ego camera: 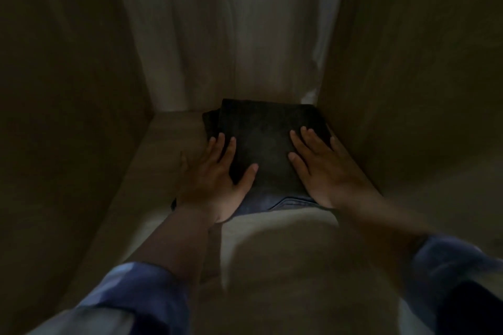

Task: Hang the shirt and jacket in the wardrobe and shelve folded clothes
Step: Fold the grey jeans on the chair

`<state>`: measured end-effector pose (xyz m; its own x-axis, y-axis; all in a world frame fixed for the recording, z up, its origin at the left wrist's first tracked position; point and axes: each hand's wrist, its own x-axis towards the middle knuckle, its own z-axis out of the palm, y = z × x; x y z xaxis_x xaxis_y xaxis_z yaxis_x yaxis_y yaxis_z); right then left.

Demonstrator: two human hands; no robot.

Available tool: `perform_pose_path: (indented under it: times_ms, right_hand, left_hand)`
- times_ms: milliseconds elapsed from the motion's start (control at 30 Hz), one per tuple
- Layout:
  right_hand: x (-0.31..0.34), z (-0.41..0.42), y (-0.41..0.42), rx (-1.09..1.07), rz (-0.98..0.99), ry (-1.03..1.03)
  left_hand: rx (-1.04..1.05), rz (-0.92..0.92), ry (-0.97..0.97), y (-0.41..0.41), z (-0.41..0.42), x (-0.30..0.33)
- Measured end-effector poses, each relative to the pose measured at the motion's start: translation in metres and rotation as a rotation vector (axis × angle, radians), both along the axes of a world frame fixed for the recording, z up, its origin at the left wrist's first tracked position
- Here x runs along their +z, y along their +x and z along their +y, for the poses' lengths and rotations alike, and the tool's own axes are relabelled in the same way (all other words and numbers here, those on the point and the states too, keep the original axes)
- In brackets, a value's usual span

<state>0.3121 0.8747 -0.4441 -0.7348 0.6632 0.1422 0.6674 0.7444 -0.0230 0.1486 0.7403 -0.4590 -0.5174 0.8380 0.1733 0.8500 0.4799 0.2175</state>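
1. Two hands lie flat on a dark folded garment point(261, 141) that sits on the shelf point(168, 149) of a dim wardrobe compartment, pushed toward the back right corner, close to the right side panel point(408, 90).
2. The left hand point(215, 174) rests on the garment's left edge, fingers straight and spread, thumb stretched out across the cloth; it grips nothing.
3. The right hand point(324, 166) presses on the garment's right side, fingers straight and close together, thumb lying on the cloth toward the middle; it too only touches and holds nothing.
4. Under the dark garment, a blue denim piece point(275, 204) shows at the near edge, between the two wrists.
5. A pale beige folded cloth point(285, 266) lies nearer the camera, touching the denim's near edge; it is blurred.
6. Both forearms are bare up to rolled blue sleeves, the left sleeve point(141, 294) at the lower left and the right sleeve point(446, 269) at the lower right.
7. The left side panel point(68, 117) stands well apart from the stack, with bare shelf between them.
8. A light back wall point(226, 35) rises behind the garment.
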Motion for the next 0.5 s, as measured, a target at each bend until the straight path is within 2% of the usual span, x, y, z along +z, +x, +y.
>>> perform_pose_path:
  times_ms: [167,400,500]
  right_hand:
    - [-0.003,0.019,-0.011,0.019,0.032,-0.009]
    - [-0.002,0.002,0.000,-0.050,-0.068,-0.070]
    - [0.007,-0.021,0.015,-0.070,-0.143,-0.105]
  left_hand:
    - [0.010,0.033,-0.021,-0.009,0.015,0.003]
    - [0.030,0.013,0.000,0.009,-0.005,0.003]
    - [0.017,-0.018,-0.111,0.023,-0.029,0.012]
